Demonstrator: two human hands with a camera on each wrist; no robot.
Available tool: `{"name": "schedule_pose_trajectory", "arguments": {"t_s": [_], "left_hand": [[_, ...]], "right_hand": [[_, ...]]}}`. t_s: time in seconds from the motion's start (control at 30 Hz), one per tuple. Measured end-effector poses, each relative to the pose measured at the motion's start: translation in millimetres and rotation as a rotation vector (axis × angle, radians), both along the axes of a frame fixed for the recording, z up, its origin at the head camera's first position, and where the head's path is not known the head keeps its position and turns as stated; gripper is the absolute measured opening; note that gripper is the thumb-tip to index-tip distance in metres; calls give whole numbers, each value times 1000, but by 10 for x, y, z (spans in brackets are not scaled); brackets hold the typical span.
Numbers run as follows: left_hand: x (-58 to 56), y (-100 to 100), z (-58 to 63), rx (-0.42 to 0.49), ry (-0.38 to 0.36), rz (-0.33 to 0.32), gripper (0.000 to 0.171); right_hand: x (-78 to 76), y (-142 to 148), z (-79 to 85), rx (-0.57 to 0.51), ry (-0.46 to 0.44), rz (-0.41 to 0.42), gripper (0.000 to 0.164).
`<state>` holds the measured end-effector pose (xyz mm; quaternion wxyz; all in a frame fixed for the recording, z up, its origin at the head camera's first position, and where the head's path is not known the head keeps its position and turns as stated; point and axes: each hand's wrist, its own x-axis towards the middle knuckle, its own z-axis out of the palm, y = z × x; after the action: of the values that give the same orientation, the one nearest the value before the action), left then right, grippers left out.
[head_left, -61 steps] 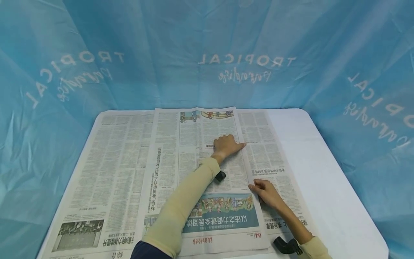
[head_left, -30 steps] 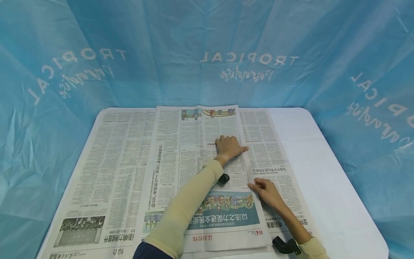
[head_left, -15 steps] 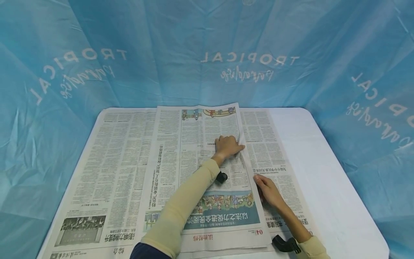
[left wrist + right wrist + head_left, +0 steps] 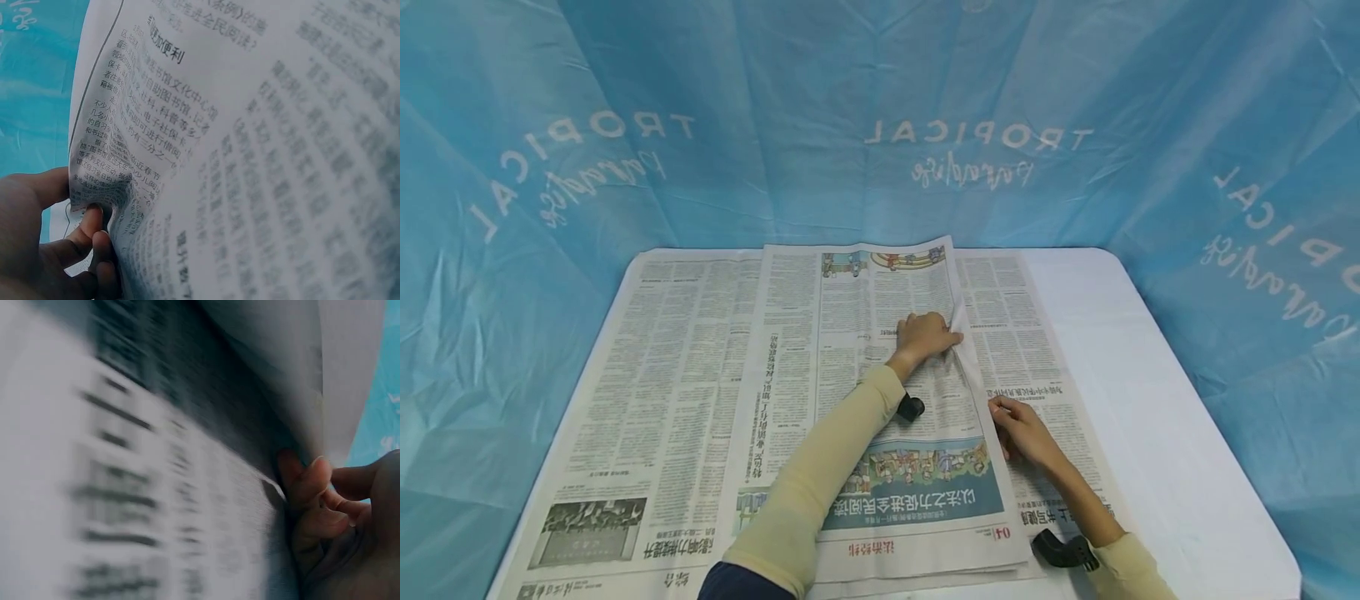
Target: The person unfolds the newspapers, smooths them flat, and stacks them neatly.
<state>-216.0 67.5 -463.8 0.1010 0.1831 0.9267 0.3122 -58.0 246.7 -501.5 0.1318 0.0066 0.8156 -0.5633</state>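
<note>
A narrow folded newspaper (image 4: 790, 375) lies along the middle of the table, over wider newspaper sheets. My left hand (image 4: 927, 335) reaches across it and pinches its right edge, which is lifted and creased there. In the left wrist view, thumb and curled fingers (image 4: 94, 219) close on the rumpled margin. Lower along the same edge is my right hand (image 4: 1026, 431), its thumb and fingertips right at the paper. The right wrist view has the raised sheet (image 4: 350, 369) narrowing down to the bent fingers (image 4: 312, 481), which hold its edge.
Wider newspaper sheets show on the left (image 4: 647, 375) and right (image 4: 1030, 333) of the folded one. They lie on a white table (image 4: 1150, 417) with rounded corners. A blue printed curtain (image 4: 820, 192) hangs behind and on both sides.
The right edge of the folded newspaper has risen and creased, with my left hand drawing slightly left. My right hand has shifted a little up along that edge.
</note>
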Motion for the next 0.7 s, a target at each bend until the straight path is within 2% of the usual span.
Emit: {"name": "schedule_pose_trajectory", "arguments": {"t_s": [0.13, 0.23, 0.4, 0.7], "left_hand": [[-11, 9, -1, 1, -10, -10, 48], [-18, 8, -9, 4, -15, -20, 48], [-32, 0, -16, 16, -18, -22, 47], [-72, -32, -44, 39, -12, -5, 44]], "right_hand": [[-128, 62, 38, 47, -11, 24, 32], [-231, 92, 67, 90, 16, 57, 31], [-384, 96, 102, 160, 62, 65, 25], [-445, 65, 69, 181, 50, 44, 21]]}}
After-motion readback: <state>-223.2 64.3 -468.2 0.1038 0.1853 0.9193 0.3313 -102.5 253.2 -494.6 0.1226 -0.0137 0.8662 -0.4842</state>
